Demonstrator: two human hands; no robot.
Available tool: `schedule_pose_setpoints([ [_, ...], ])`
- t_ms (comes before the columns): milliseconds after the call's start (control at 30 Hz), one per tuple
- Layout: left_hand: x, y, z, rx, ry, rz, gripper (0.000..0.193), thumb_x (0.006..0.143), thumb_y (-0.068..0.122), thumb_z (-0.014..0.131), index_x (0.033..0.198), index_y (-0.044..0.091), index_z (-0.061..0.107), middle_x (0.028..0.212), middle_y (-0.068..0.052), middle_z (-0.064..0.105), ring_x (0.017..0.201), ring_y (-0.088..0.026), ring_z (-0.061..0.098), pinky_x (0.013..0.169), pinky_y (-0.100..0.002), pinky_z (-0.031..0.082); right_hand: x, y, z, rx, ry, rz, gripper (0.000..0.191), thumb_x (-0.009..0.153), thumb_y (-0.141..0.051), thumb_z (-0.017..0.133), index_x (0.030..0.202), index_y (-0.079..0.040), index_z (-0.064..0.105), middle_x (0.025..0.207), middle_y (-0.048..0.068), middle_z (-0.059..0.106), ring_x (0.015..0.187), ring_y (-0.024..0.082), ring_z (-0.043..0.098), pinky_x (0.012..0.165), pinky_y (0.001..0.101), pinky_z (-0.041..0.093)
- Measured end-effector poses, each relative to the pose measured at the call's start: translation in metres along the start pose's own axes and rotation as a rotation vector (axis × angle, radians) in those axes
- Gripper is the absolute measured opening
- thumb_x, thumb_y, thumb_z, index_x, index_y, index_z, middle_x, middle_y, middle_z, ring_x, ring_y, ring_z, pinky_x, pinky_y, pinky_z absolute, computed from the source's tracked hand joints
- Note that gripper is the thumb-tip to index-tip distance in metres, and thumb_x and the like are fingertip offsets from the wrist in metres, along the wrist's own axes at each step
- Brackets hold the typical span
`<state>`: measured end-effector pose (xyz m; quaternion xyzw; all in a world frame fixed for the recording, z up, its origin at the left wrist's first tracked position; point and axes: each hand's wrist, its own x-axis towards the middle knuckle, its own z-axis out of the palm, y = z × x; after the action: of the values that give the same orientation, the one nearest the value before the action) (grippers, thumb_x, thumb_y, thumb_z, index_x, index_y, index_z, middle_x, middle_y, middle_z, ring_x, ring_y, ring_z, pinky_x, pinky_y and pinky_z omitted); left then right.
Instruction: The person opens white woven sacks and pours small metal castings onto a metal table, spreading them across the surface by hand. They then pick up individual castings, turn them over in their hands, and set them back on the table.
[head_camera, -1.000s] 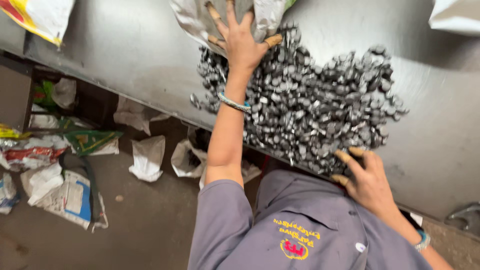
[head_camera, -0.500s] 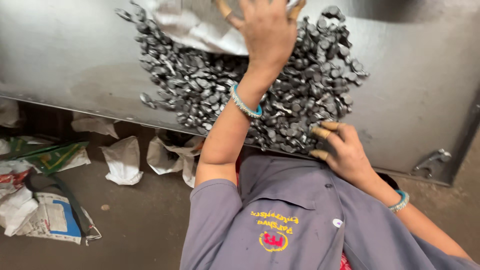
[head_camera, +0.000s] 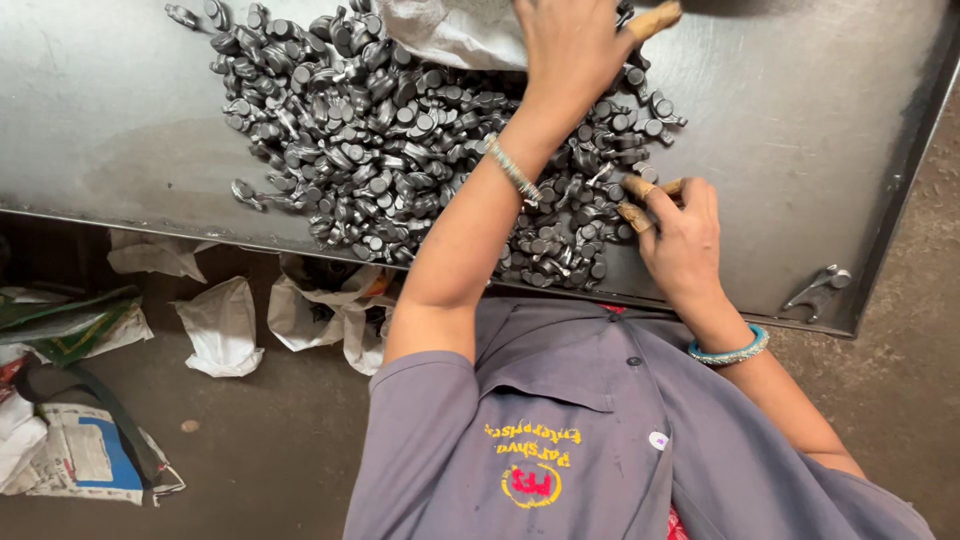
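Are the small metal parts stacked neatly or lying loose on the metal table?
Loose: the metal parts lie jumbled in a spread heap on the table, pointing every way.

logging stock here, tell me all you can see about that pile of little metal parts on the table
The pile of metal parts is a loose heap of many small dark grey pieces, dull and slightly shiny, most with a round flat head on a short stem. They lie jumbled at all angles on the grey metal table, a few strays at the left edge. A white bag rests on the far side. The left hand reaches over the heap onto the bag; the right hand touches its near right edge.
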<state>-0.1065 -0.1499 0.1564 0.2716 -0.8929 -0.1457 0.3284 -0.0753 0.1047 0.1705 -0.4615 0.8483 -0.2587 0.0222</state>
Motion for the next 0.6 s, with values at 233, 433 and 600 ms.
schedule_pose_setpoints([
  [233,-0.041,-0.021,-0.079,0.083,0.196,0.092,0.064,0.094,0.06,0.076,0.13,0.008,0.065,0.133,-0.013,0.058,0.133,-0.032,0.044,0.113,-0.051,0.033,-0.025,0.026,-0.025,0.108,-0.039,0.043,0.034,0.083,-0.007,0.086,0.115,-0.012,0.076,0.105,0.008,0.064,0.098,0.028,0.056,0.086,0.0403,0.05],
  [433,-0.057,-0.078,-0.114,0.19,0.336,-0.235,0.08,0.09,0.05,0.09,0.144,0.006,0.051,0.144,-0.019,0.045,0.139,-0.038,0.043,0.12,-0.054,0.033,-0.038,0.033,-0.021,0.206,0.029,0.104,0.059,0.078,-0.007,0.091,0.128,-0.001,0.062,0.118,0.011,0.064,0.103,0.028,0.058,0.083,0.0356,0.054],
  [600,-0.065,-0.103,-0.115,0.072,0.343,-0.337,0.088,0.087,0.042,0.098,0.144,0.002,0.044,0.146,-0.018,0.042,0.139,-0.039,0.043,0.12,-0.056,0.036,-0.04,0.036,-0.008,0.318,0.05,0.192,0.048,0.085,-0.001,0.088,0.125,-0.001,0.06,0.115,0.013,0.065,0.099,0.021,0.07,0.087,0.0327,0.059],
])
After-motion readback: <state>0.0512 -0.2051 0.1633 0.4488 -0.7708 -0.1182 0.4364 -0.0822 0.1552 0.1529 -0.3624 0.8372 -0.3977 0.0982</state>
